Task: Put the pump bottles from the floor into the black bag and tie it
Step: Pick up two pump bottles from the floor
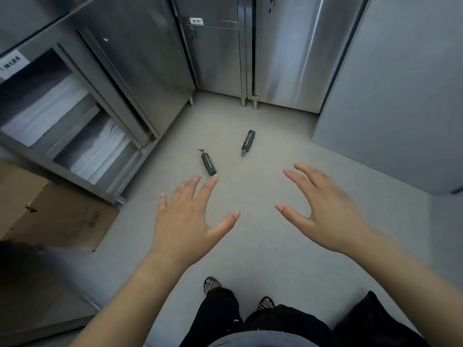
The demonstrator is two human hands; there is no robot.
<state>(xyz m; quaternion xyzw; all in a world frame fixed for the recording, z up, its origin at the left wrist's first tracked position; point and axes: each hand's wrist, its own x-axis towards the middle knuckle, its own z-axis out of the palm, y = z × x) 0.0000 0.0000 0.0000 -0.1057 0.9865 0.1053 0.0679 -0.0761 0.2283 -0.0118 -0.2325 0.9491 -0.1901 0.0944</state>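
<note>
At the left edge of the floor lies a flattened cardboard box, below open steel shelving holding white stacks.

Left hand: fingers spread, holding nothing, held above the floor. Its fingertips appear just below the base of the nearer pump bottle; contact is unlikely, since the hand is well above floor level.

The nearer pump bottle lies on its side at mid-floor, pump head pointing toward the cabinets. The second pump bottle lies on its side just to the right, closer to the back cabinets, pump end toward the person. The two are apart.

Right hand: fingers spread, empty, also above the floor.

A dark shape at the lower right corner may be the black bag; this cannot be confirmed.

Hazards, as judgement:
- A round bottle on its side may roll if nudged, possibly under the cabinets.
- Lifting by the pump head risks a slip or discharge; grasp the body.
- The bag mouth, if closed, needs one hand to open it.
</note>
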